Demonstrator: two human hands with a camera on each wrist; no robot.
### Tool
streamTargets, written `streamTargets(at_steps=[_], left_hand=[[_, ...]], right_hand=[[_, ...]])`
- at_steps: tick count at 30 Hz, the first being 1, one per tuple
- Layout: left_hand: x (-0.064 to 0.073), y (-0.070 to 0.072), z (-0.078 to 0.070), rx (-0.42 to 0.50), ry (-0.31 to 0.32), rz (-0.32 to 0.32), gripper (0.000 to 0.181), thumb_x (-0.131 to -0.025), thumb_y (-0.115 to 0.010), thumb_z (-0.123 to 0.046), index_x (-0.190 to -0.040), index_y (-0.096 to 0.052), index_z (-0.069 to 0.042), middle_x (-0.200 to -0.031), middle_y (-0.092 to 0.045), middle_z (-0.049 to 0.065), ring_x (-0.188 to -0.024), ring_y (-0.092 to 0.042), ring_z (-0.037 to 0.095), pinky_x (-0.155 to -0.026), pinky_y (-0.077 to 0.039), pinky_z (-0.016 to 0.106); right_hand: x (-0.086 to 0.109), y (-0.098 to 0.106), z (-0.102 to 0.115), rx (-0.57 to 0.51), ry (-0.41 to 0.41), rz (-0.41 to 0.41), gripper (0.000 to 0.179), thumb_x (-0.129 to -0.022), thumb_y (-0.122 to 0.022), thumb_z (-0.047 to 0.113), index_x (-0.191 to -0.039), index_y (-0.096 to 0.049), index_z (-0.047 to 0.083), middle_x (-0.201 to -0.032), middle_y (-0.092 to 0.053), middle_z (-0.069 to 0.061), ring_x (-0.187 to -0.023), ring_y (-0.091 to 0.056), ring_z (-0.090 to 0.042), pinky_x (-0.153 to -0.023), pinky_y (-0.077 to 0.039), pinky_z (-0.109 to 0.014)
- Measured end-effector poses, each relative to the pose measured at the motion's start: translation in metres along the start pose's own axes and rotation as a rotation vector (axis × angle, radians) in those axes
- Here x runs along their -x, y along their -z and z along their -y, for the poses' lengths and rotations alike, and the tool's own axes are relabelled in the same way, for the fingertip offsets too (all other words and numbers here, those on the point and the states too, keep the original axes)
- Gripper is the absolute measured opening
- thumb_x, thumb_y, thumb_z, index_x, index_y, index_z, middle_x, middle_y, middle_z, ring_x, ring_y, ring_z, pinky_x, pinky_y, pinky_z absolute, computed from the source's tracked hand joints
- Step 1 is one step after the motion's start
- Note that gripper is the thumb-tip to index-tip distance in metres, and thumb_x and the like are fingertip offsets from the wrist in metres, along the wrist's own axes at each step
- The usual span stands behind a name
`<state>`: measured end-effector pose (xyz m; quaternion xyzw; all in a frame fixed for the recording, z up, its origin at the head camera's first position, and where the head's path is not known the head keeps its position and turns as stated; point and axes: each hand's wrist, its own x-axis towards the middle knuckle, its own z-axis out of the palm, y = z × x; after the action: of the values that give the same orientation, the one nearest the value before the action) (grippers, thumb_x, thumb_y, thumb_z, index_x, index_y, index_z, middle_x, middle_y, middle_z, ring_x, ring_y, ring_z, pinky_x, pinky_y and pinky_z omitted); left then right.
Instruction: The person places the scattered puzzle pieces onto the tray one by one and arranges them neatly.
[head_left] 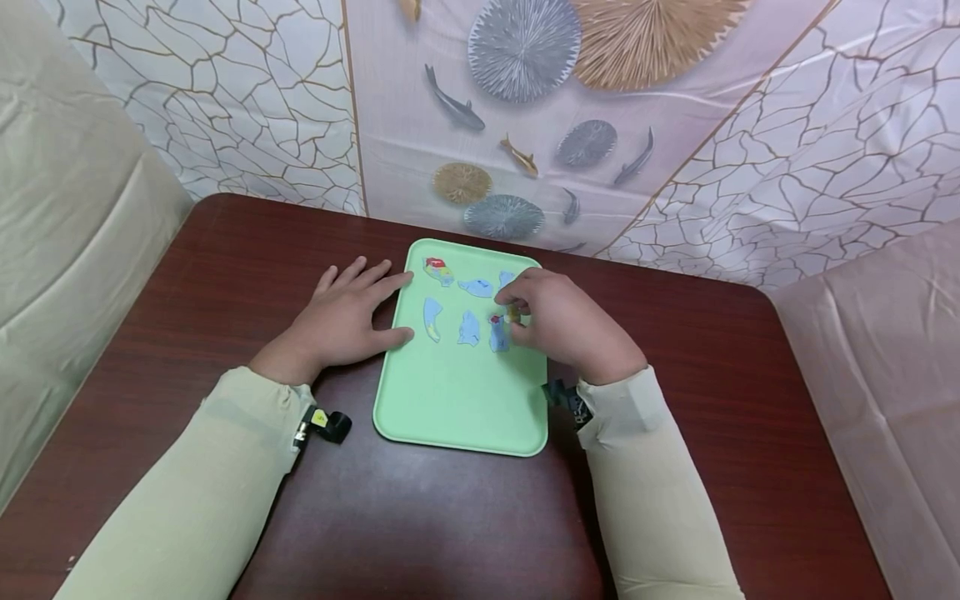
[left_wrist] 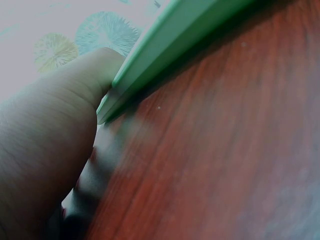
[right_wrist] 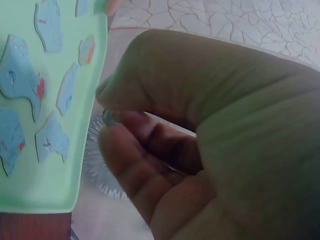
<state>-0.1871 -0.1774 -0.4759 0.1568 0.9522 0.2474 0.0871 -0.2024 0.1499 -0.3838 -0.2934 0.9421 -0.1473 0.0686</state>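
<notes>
A light green tray (head_left: 457, 400) lies on a dark red-brown table (head_left: 450, 517). Several flat blue puzzle pieces (head_left: 468, 328) are spread over its far half, one with a red top (head_left: 438, 270). My left hand (head_left: 352, 321) lies flat on the table, its thumb (left_wrist: 60, 125) against the tray's left rim (left_wrist: 165, 55). My right hand (head_left: 517, 317) is curled over the tray's right side and pinches a small piece (head_left: 512, 313) above another blue piece (head_left: 498, 333). In the right wrist view the curled fingers (right_wrist: 150, 140) hold a small bluish bit (right_wrist: 110, 118) beside the tray (right_wrist: 50, 185).
A patterned cloth with fish and round shapes (head_left: 525, 50) hangs behind the table's far edge. Draped fabric stands at the left (head_left: 67, 208) and right (head_left: 885, 350). Bare wood (left_wrist: 215, 150) surrounds the tray. Both forearms wear pale sleeves.
</notes>
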Motion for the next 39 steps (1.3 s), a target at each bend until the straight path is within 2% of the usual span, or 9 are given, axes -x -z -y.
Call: streamTargets(at_steps=[12, 20, 27, 33, 39], left_hand=[[-0.001, 0.0, 0.001, 0.0, -0.001, 0.001, 0.089, -0.102, -0.071, -0.063, -0.179, -0.033, -0.037, -0.189, -0.022, 0.011, -0.178, -0.007, 0.043, -0.138, -0.002, 0.073], [-0.001, 0.001, 0.0, -0.007, 0.003, 0.003, 0.089, -0.103, -0.071, -0.063, -0.179, -0.033, -0.037, -0.189, -0.022, 0.011, -0.177, -0.007, 0.044, -0.138, -0.002, 0.073], [-0.001, 0.001, 0.0, -0.009, -0.004, -0.007, 0.089, -0.102, -0.071, -0.063, -0.179, -0.034, -0.037, -0.189, -0.024, 0.012, -0.177, -0.008, 0.044, -0.138, -0.003, 0.074], [-0.002, 0.0, 0.0, -0.017, -0.006, -0.008, 0.089, -0.102, -0.071, -0.063, -0.179, -0.033, -0.037, -0.189, -0.024, 0.011, -0.177, -0.008, 0.044, -0.138, -0.003, 0.074], [0.0, 0.0, 0.0, -0.01, -0.003, -0.005, 0.089, -0.103, -0.071, -0.063, -0.179, -0.034, -0.037, -0.189, -0.023, 0.012, -0.177, -0.008, 0.044, -0.138, -0.003, 0.074]], right_hand=[[-0.007, -0.011, 0.006, -0.019, 0.093, -0.076, 0.035, -0.094, -0.081, 0.006, -0.129, -0.083, 0.003, -0.124, -0.08, -0.009, -0.102, -0.075, -0.023, -0.093, -0.062, -0.038], [-0.011, -0.019, 0.016, -0.057, 0.102, -0.048, 0.032, -0.095, -0.085, 0.007, -0.127, -0.084, 0.004, -0.123, -0.079, -0.008, -0.101, -0.077, -0.023, -0.092, -0.064, -0.036], [-0.013, -0.026, 0.024, -0.036, 0.149, -0.021, 0.028, -0.098, -0.085, 0.01, -0.126, -0.085, 0.007, -0.12, -0.08, -0.004, -0.112, -0.074, -0.021, -0.1, -0.062, -0.036], [-0.015, -0.032, 0.028, -0.03, 0.192, -0.005, 0.026, -0.098, -0.085, 0.008, -0.124, -0.086, 0.007, -0.117, -0.081, -0.004, -0.111, -0.075, -0.021, -0.101, -0.062, -0.036], [-0.016, -0.038, 0.038, -0.01, 0.191, 0.038, 0.027, -0.099, -0.086, 0.011, -0.126, -0.085, 0.007, -0.12, -0.081, -0.006, -0.114, -0.076, -0.02, -0.102, -0.063, -0.035]])
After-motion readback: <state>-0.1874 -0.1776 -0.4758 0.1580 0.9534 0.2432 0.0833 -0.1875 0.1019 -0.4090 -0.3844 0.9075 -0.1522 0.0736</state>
